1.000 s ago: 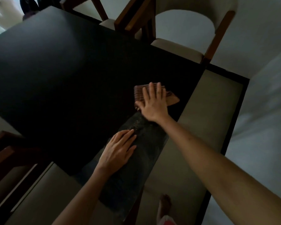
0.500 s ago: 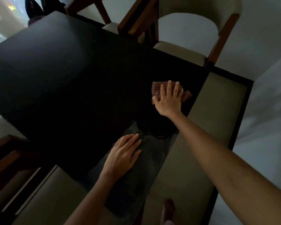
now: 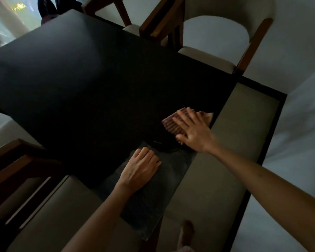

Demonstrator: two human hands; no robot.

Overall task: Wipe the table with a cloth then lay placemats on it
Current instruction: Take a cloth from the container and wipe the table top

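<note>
Right hand [image 3: 193,132], fingers flat, presses folded brown ribbed cloth [image 3: 173,124] at dark glossy table [image 3: 98,79]'s right edge. Left hand [image 3: 139,170] flat, braced near it. Keep even pressure w/ overlapping strokes.

Both forearms bare to the frame edge; no sleeve, cuff, watch, bracelet or ring visible on either. Left hand [image 3: 140,170]: slim fingers, knuckles and tendons showing along the back, nails too dim to judge. Right hand [image 3: 193,131]: same build, short nails on the fingers [image 3: 180,122], wrist bone prominent. Right forearm carries a small dark mark partway along its upper side. Below and between the hands, a bare foot [image 3: 186,231], blurred, with a scrap of pinkish fabric at the bottom edge beside it.
</note>
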